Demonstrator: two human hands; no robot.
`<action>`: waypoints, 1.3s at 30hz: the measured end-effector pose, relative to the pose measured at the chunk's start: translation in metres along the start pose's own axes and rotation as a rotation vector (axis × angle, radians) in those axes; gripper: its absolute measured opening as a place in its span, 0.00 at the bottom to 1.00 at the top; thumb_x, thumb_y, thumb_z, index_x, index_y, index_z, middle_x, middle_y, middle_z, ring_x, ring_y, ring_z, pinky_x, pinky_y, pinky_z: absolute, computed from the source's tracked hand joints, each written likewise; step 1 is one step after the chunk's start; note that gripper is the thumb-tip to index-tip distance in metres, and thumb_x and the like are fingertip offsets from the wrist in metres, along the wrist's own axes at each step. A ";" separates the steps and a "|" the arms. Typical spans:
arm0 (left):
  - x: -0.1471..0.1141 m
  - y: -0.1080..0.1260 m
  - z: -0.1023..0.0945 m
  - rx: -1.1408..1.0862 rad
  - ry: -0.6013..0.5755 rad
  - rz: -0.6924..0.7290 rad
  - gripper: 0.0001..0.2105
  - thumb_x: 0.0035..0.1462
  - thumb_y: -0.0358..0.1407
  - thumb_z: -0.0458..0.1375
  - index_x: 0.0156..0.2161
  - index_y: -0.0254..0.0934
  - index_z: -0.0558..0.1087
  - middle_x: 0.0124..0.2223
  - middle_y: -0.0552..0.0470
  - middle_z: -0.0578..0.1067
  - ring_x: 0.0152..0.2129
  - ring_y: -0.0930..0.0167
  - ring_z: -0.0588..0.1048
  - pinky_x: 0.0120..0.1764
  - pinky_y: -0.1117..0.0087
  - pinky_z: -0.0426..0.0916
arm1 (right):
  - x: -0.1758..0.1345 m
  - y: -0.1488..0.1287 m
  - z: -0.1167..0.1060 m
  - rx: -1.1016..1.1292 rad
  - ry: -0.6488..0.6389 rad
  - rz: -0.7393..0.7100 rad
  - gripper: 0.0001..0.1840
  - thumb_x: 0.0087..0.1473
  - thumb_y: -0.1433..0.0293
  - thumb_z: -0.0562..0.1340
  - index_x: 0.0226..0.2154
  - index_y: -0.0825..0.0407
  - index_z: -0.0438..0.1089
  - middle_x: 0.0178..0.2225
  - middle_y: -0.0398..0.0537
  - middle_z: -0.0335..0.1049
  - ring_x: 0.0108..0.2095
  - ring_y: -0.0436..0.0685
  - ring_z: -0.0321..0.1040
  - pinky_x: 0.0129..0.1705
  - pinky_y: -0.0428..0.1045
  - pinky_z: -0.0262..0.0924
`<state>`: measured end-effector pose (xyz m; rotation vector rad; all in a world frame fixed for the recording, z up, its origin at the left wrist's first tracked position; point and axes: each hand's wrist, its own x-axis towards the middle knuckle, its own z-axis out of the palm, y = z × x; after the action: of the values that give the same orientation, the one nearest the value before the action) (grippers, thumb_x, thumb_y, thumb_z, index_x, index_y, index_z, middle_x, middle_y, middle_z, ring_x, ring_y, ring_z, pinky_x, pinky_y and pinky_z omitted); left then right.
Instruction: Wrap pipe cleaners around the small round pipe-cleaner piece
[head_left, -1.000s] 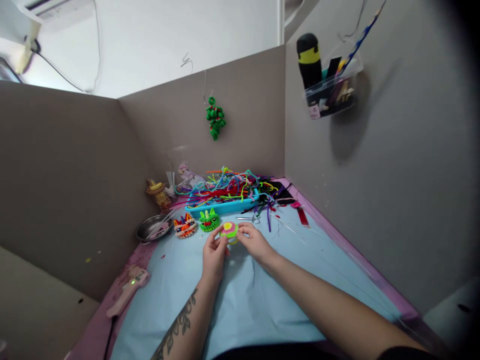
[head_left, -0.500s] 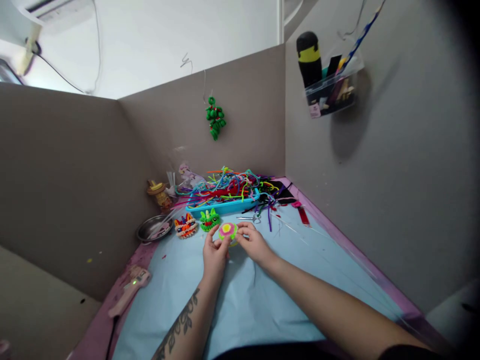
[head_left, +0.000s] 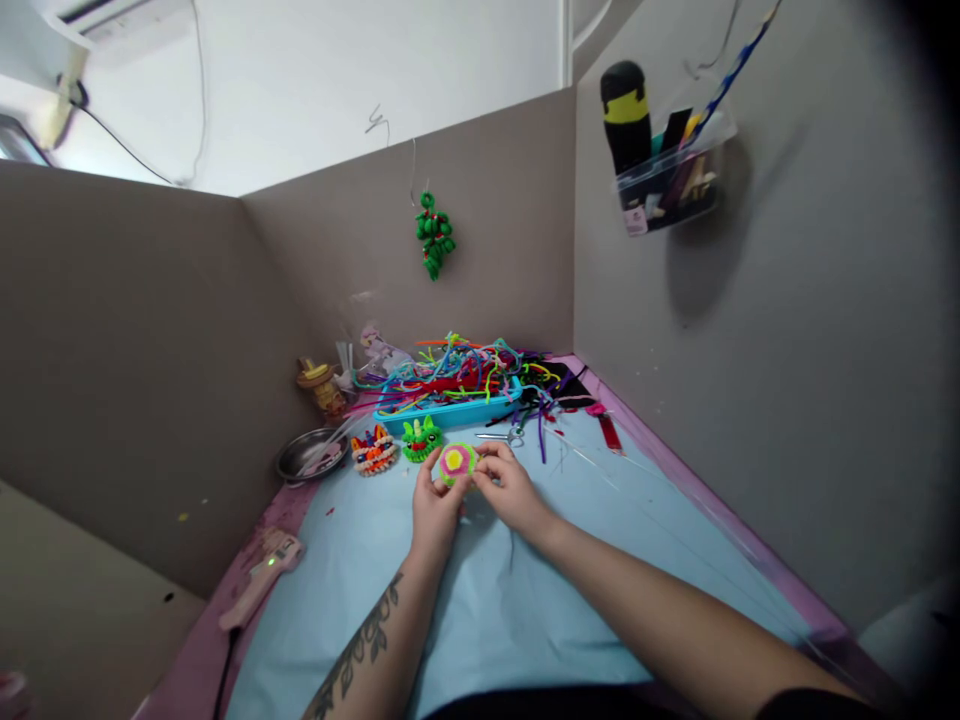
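Observation:
Between my two hands is a small round pipe-cleaner piece (head_left: 457,462), with a yellow centre, a pink ring and a lime-green rim. My left hand (head_left: 438,500) grips its left and lower edge, thumb at the front. The fingers of my right hand (head_left: 504,482) are pinched at its right edge. Just beyond them on the light blue cloth (head_left: 360,560) sit a green fuzzy animal head (head_left: 422,440) and an orange and white one (head_left: 373,452). A pair of scissors (head_left: 501,436) lies behind my right hand.
A blue tray (head_left: 450,413) heaped with coloured pipe cleaners (head_left: 465,372) stands at the back. To the left are a metal bowl (head_left: 311,456) and a pink glue gun (head_left: 262,578) with a lit green light. A clear box (head_left: 667,195) hangs on the right partition.
The round piece has tipped so its patterned face turns more toward me, and the lime rim shows more fully. Both hands keep hold of it. The whole view has shifted slightly.

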<state>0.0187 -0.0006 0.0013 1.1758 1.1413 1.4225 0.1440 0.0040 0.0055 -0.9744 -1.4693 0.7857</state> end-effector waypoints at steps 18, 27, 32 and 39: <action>0.002 0.008 -0.006 -0.113 0.056 0.050 0.30 0.42 0.40 0.64 0.51 0.34 0.62 0.17 0.63 0.64 0.10 0.83 0.56 0.15 0.82 0.49 | 0.006 0.017 -0.002 0.231 0.051 0.207 0.12 0.42 0.62 0.62 0.18 0.54 0.67 0.37 0.48 0.62 0.42 0.56 0.60 0.47 0.49 0.51; 0.004 -0.007 -0.011 0.159 0.015 0.181 0.21 0.41 0.39 0.64 0.42 0.33 0.73 0.36 0.47 0.76 0.16 0.80 0.64 0.21 0.76 0.62 | 0.009 0.026 0.000 0.408 0.045 0.400 0.13 0.39 0.61 0.62 0.18 0.54 0.65 0.20 0.40 0.61 0.20 0.48 0.52 0.25 0.45 0.47; 0.005 -0.008 -0.010 0.105 0.014 0.113 0.23 0.42 0.38 0.63 0.46 0.32 0.71 0.33 0.47 0.76 0.16 0.79 0.65 0.19 0.78 0.60 | 0.006 0.019 0.003 0.282 0.051 0.280 0.15 0.40 0.61 0.61 0.13 0.54 0.64 0.29 0.45 0.65 0.33 0.53 0.60 0.36 0.46 0.52; 0.002 0.000 -0.006 0.083 0.043 0.073 0.21 0.41 0.37 0.64 0.43 0.31 0.73 0.31 0.48 0.76 0.15 0.80 0.63 0.18 0.78 0.59 | 0.006 0.019 0.004 0.263 0.038 0.279 0.14 0.41 0.63 0.61 0.13 0.54 0.64 0.32 0.46 0.64 0.39 0.55 0.61 0.42 0.47 0.52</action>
<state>0.0126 0.0004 0.0013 1.2610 1.2082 1.4739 0.1428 0.0177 -0.0094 -0.9971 -1.1748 1.1259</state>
